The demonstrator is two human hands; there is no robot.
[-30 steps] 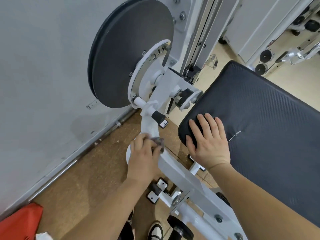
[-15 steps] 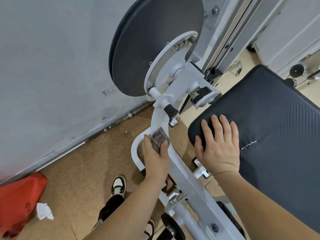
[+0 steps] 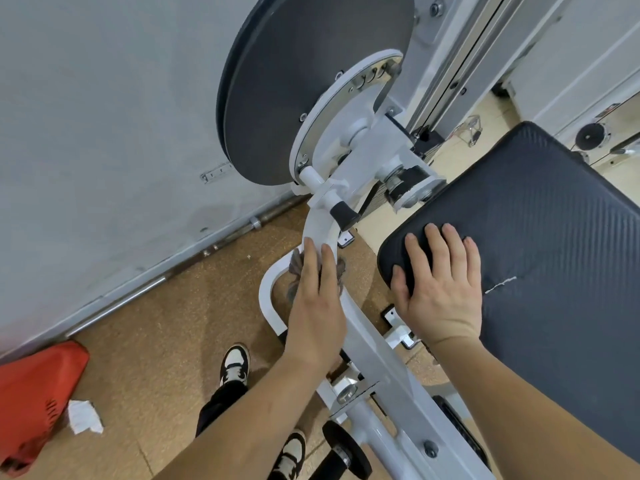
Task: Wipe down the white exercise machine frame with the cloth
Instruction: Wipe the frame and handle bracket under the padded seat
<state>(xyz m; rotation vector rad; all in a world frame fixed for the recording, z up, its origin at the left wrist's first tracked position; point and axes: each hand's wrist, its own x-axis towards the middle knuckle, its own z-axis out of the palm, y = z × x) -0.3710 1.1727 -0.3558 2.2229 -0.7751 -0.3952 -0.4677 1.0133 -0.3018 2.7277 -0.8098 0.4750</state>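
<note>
Cork floor (image 3: pixel 166 323); left hand (image 3: pixel 317 313) flat, pressing cloth (image 3: pixel 296 268) to frame (image 3: pixel 374 348); right hand (image 3: pixel 441 292) flat on pad (image 3: pixel 554 237).

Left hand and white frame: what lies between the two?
The cloth lies between the left hand and the white frame; the flat hand presses it onto the frame's curve. The head view shows this.

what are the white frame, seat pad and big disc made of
White frame: painted or powder-coated metal, by its glossy sheen and bolts. Seat pad: dark vinyl-like cover, ribbed weave texture. Big disc: matte dark grey; plastic or coated metal, cannot tell.
</note>
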